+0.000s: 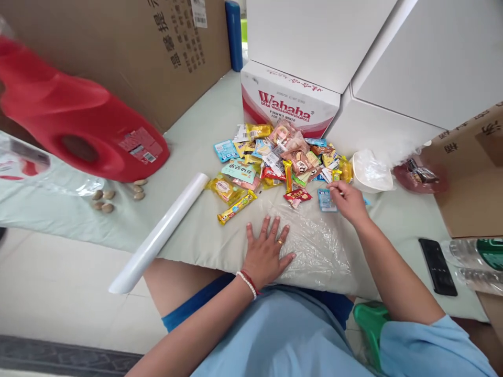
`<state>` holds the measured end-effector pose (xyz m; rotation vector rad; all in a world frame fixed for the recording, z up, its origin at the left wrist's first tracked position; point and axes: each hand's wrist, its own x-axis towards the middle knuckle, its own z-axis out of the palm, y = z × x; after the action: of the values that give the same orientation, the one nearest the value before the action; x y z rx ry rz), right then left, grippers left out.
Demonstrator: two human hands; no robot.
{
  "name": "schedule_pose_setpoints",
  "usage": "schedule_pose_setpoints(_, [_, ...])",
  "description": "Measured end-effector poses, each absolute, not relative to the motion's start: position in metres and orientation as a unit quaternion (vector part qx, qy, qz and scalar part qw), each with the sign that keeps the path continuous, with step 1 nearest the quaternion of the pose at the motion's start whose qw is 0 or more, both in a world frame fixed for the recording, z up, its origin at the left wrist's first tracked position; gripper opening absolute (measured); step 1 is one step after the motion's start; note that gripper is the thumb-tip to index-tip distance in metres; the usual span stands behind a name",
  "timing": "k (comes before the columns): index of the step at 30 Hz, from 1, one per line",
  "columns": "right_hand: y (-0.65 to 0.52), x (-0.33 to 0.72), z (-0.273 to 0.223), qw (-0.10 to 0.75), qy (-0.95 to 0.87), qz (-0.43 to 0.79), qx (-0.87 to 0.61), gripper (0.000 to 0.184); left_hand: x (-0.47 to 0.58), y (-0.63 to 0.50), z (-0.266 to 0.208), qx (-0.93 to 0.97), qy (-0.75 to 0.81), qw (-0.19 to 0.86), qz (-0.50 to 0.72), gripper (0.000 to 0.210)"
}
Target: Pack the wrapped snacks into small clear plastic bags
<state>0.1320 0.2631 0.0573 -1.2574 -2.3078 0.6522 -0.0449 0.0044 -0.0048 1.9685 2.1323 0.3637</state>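
Note:
My left hand [268,254] lies flat with fingers spread on a thin clear plastic sheet or bag [314,246] at the table's front edge. My right hand [348,203] is closed at the right end of the snack heap, its fingers at the edge of a small blue packet [326,201], which it seems to pinch. A heap of wrapped snacks [283,152] lies beyond both hands. A red packet [297,197] sits between the hands and the heap. Left of it rests a yellow stick-shaped packet [237,207].
A white roll [161,230] slants over the front edge at left. A red jug [86,125] lies near several brown nut-like pieces [108,195]. Behind the snacks stands a Wahaha carton [291,102]. At right are a white tub [371,170], a red bowl [420,178] and a phone [437,266].

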Motion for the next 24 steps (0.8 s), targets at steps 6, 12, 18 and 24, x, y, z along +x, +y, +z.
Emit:
schedule_pose_setpoints(6, [0.281, 0.2, 0.065, 0.233, -0.715, 0.178, -0.635, 0.037, -0.045, 0.004, -0.009, 0.671, 0.722, 0.106, 0.131, 0.073])
schedule_pose_setpoints(12, [0.28, 0.199, 0.079, -0.015, -0.778, 0.164, -0.606, 0.023, -0.045, 0.005, -0.008, 0.667, 0.724, 0.107, 0.139, 0.069])
schedule_pose_setpoints(18, [0.299, 0.162, 0.083, 0.026, -0.79, 0.078, -0.607, 0.034, -0.045, 0.005, -0.007, 0.669, 0.723, 0.103, 0.139, 0.068])
schedule_pose_setpoints(24, [0.318, 0.119, 0.094, 0.093, -0.816, 0.153, -0.549, 0.024, -0.044, 0.005, -0.006, 0.669, 0.724, 0.096, 0.137, 0.068])
